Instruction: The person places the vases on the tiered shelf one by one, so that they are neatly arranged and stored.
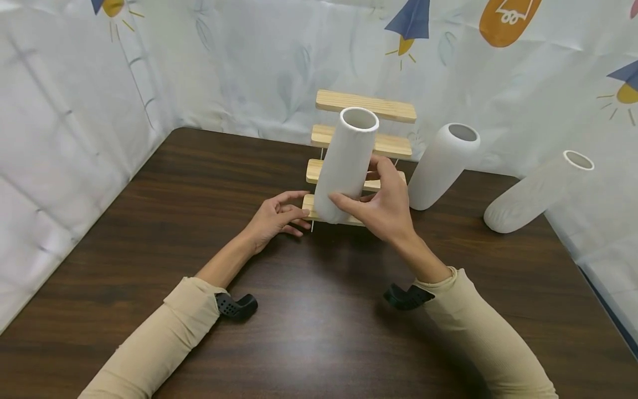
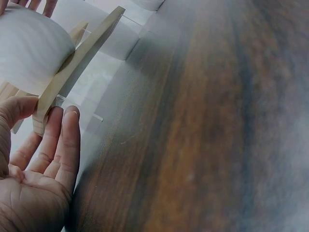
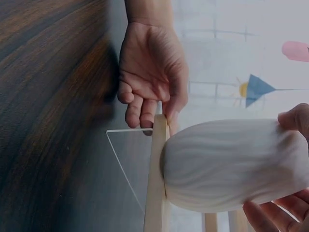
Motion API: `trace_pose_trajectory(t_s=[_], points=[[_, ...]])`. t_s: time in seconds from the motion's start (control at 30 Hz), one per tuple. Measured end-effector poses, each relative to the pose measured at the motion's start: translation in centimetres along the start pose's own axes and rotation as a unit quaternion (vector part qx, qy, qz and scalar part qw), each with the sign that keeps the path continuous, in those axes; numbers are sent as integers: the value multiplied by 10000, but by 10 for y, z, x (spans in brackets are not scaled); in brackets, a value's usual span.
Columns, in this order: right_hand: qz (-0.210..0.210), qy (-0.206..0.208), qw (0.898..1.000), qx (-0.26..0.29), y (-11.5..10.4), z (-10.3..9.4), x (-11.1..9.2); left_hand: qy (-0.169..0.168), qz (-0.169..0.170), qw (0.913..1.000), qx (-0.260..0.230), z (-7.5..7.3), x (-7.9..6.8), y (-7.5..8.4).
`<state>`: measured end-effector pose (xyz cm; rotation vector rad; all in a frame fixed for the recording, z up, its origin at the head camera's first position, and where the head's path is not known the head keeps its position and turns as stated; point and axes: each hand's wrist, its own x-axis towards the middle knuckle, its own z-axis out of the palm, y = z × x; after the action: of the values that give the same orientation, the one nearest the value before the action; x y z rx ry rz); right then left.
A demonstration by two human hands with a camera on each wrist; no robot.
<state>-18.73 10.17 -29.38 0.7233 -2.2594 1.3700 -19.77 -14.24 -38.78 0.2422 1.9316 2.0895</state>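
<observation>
A tall white vase [image 1: 346, 166] stands on the lowest slat of a tiered wooden rack [image 1: 366, 105], its ribbed base against the wood in the right wrist view. My right hand [image 1: 386, 202] grips this vase from the right, thumb in front and fingers behind. At the rack's left end my left hand [image 1: 276, 219] pinches the lowest slat [image 2: 72, 72]: the thumb lies on top, the fingers underneath. Clear thin supports [image 3: 125, 166] show below that slat. The vase covers the middle of the lower slats.
Right of the rack stands a second white vase [image 1: 441, 169], and farther right a third white vase [image 1: 533, 194] with a textured surface. All rest on a dark wooden table [image 1: 309, 332]. A patterned white curtain [image 1: 239, 66] hangs close behind the rack.
</observation>
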Motion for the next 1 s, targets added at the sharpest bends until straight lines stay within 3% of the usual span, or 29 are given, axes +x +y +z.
trace_pose_trajectory(t_s=[0.37,1.0], points=[[-33,-9,10000,44,2,1,3,32,5,9999,96,1,-1,2],[887,-537,9946,65,2,-4,-19,43,31,10000,33,0,-2,0]])
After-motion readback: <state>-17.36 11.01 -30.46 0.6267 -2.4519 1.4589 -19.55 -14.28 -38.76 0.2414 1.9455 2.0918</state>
